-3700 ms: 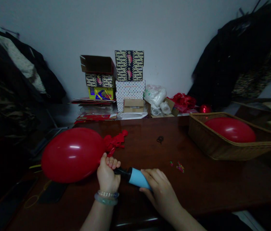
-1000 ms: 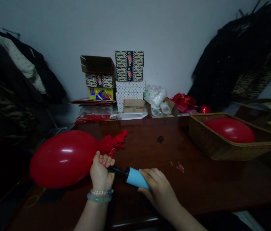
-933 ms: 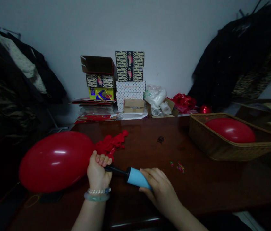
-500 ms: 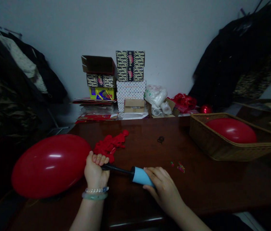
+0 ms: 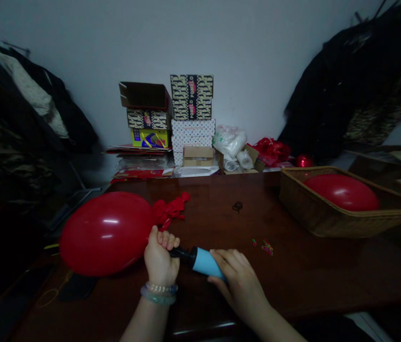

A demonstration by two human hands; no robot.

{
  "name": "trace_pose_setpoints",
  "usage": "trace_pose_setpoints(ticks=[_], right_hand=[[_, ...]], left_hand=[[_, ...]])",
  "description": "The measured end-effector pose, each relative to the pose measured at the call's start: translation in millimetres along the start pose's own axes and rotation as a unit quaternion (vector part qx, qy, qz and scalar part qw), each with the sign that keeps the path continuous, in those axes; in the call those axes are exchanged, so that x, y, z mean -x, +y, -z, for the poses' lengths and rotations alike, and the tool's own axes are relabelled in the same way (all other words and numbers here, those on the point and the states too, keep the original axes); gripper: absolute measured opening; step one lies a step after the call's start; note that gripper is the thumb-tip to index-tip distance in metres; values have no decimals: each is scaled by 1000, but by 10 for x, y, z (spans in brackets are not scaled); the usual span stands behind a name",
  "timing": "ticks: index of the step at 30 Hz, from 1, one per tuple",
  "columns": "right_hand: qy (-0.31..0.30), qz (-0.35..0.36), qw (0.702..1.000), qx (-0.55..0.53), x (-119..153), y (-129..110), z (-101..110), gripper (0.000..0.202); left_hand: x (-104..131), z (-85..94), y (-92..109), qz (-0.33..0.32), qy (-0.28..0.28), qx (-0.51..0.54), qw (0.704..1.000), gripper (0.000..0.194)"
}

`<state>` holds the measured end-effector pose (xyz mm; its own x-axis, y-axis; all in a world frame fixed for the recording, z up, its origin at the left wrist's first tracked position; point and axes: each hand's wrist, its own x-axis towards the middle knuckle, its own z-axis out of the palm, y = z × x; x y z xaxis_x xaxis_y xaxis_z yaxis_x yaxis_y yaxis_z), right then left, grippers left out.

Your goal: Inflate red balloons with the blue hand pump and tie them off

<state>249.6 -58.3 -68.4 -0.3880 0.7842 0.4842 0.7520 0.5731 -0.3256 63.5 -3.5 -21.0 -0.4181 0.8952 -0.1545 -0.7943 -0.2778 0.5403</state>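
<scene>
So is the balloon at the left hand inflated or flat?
Inflated: the red balloon at the left hand looks rounded and smooth-skinned.

Since half a second ago, my left hand (image 5: 161, 259) has come closer to the blue pump barrel (image 5: 207, 263), shortening the exposed black rod (image 5: 186, 257); the big red balloon (image 5: 107, 233) followed, uncovering a dark flat item (image 5: 79, 287).
</scene>
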Motion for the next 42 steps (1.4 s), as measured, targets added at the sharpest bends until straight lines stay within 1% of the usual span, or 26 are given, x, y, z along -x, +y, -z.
trace_pose_setpoints(ticks=[4, 7, 12, 15, 19, 24, 28, 32, 34, 36, 38, 42], right_hand=[[-11, 9, 1000, -14, -31, -36, 35, 47], [-20, 11, 1000, -20, -50, -36, 80, 47], [-14, 28, 999, -17, -61, 40, 130, 47], [-10, 34, 999, -17, -56, 58, 121, 47], [-5, 37, 999, -14, -32, 45, 86, 46], [4, 37, 999, -3, -12, 57, 63, 44], [13, 38, 999, 9, -7, 48, 50, 46], [20, 25, 999, 10, 4, 13, 39, 47], [16, 21, 1000, 5, 3, -1, 38, 48], [11, 20, 1000, 1, -7, -9, 40, 48], [8, 21, 1000, 1, -26, -15, 45, 47], [12, 29, 999, 2, -62, -14, 55, 48]], left_hand=[[-31, -22, 126, -5, 1, -3, 1000, 42], [-77, -36, 285, -16, 0, 3, 1000, 41], [-173, -1, 546, -43, 21, 25, 999, 38], [-203, 25, 609, -57, 22, 27, 998, 37], [-204, 31, 574, -64, 18, 21, 998, 37], [-184, 39, 463, -50, 16, 27, 998, 38], [-116, 35, 290, -30, 10, 20, 999, 39], [-37, 14, 86, -1, 12, 8, 1000, 40], [-22, 4, 30, 7, 10, 4, 1000, 41], [-26, -4, 23, 7, 5, 2, 1000, 42], [-40, -10, 61, 2, 0, -1, 1000, 42], [-80, -11, 228, -17, -4, -3, 1000, 42]])
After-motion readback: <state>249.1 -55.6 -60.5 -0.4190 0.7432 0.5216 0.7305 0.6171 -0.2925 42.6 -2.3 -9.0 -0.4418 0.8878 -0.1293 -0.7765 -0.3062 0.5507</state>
